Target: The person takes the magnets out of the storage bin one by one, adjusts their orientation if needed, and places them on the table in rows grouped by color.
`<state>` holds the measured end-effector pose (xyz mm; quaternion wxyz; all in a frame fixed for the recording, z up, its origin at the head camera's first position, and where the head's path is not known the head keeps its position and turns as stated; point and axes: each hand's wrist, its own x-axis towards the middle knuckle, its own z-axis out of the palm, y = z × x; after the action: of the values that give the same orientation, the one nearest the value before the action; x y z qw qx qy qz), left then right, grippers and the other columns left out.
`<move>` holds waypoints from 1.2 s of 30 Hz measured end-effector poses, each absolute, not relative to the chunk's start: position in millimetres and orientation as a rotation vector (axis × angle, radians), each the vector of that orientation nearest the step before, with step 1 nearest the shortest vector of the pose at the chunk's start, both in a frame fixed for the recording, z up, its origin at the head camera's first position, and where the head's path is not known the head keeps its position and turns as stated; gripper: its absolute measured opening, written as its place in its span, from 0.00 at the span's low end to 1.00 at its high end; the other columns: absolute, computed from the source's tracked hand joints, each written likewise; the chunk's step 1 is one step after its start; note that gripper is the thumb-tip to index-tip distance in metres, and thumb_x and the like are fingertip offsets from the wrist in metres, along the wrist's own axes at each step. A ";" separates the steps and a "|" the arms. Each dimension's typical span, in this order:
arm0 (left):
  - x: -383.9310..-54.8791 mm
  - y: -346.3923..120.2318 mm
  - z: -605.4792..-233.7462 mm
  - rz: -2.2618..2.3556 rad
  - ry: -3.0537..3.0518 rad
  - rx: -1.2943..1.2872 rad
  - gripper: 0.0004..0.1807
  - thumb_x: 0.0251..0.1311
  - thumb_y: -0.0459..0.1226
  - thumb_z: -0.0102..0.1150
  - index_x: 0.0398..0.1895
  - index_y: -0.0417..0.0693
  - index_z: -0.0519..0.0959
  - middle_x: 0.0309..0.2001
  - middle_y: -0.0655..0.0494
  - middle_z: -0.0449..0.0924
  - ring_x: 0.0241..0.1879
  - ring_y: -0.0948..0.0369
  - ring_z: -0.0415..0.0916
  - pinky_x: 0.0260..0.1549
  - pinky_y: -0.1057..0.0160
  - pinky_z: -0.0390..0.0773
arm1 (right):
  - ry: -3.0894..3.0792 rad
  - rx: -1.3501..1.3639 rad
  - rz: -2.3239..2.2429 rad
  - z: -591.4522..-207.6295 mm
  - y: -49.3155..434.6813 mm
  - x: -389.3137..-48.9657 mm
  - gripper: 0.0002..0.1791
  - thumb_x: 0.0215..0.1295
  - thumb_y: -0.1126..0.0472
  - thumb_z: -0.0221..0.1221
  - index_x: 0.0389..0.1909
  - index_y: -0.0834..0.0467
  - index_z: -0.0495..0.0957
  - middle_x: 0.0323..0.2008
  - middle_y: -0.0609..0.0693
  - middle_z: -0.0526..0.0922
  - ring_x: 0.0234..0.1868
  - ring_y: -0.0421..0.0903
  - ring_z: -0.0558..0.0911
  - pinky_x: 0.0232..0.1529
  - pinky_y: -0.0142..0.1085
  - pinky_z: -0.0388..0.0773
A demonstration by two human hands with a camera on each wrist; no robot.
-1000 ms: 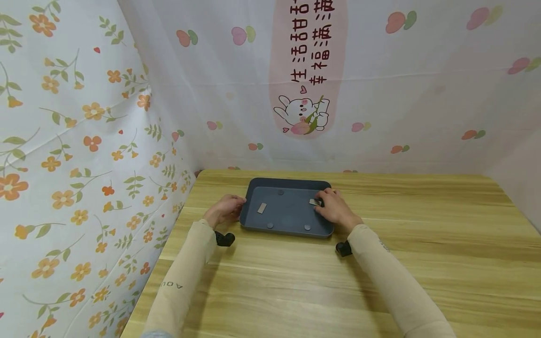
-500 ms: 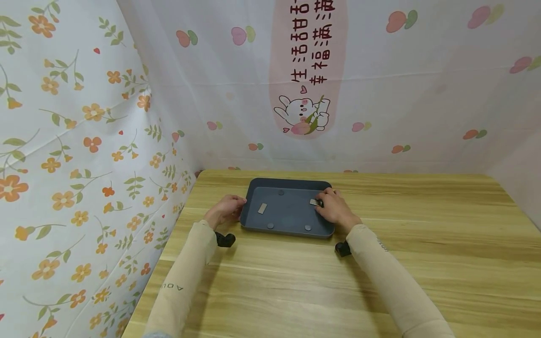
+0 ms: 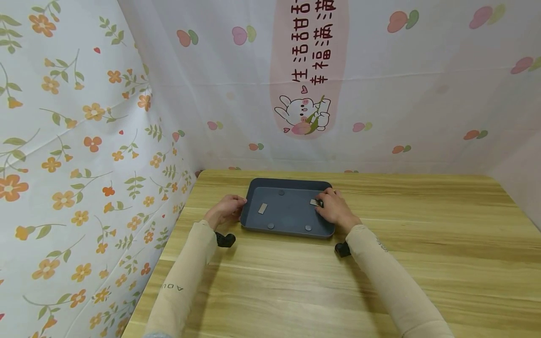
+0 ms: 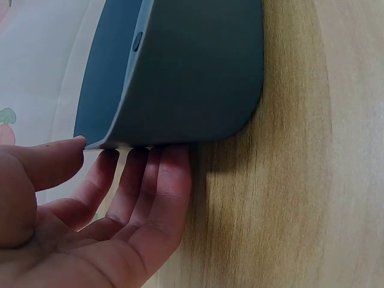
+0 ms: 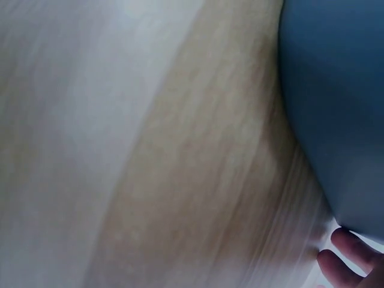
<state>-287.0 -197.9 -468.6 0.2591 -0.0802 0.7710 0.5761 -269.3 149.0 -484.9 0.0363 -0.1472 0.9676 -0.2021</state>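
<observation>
A blue-grey rectangular tray (image 3: 291, 211) with raised walls lies on the wooden table. Against its left end is my left hand (image 3: 228, 207), which grips it there; in the left wrist view the thumb tip is at the rim and bent fingers press the outer wall. My right hand (image 3: 336, 206) reaches over the right end, thumb and forefinger around a small silvery rectangular piece (image 3: 314, 202) partly covered by them. Two of its fingers (image 5: 348, 246) show past the tray's rim in the right wrist view. A similar rectangular piece (image 3: 262, 208) lies on the left of the tray's floor.
Small round grey discs (image 3: 271, 226) sit near the tray's edges. The wooden table (image 3: 422, 234) stretches away to the right. A patterned cloth (image 3: 380, 117) hangs behind the table and another at left. Black wrist cameras (image 3: 226, 240) stand out below both wrists.
The tray and both hands hold nearly the same place. The head view has shifted very slightly.
</observation>
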 end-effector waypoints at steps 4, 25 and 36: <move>-286.6 -197.3 -468.0 1.558 2.093 -0.216 0.13 0.74 0.36 0.43 0.47 0.33 0.71 0.31 0.52 0.70 0.26 0.61 0.67 0.28 0.64 0.74 | 2.982 -0.455 -0.627 -485.4 149.0 -269.8 0.18 0.67 0.59 0.57 0.54 0.64 0.77 0.56 0.65 0.70 0.58 0.66 0.66 0.56 0.57 0.67; -284.0 -197.3 -465.0 1.499 2.129 -0.228 0.15 0.75 0.38 0.43 0.52 0.35 0.71 0.37 0.50 0.74 0.31 0.59 0.72 0.32 0.63 0.76 | 3.011 -0.451 -0.623 -484.6 148.6 -269.8 0.14 0.67 0.61 0.57 0.49 0.63 0.81 0.53 0.64 0.74 0.57 0.63 0.69 0.56 0.56 0.67; -284.9 -198.6 -466.0 1.516 2.109 -0.224 0.15 0.74 0.38 0.44 0.52 0.34 0.71 0.37 0.50 0.74 0.30 0.59 0.71 0.32 0.62 0.76 | 3.007 -0.414 -0.636 -483.5 146.9 -271.7 0.12 0.66 0.63 0.57 0.47 0.63 0.82 0.52 0.64 0.75 0.56 0.64 0.70 0.56 0.55 0.68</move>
<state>-284.9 -198.6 -466.0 0.2644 -0.0828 0.7802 0.5609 -271.7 146.9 -483.5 0.0201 -0.1333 0.9694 -0.2050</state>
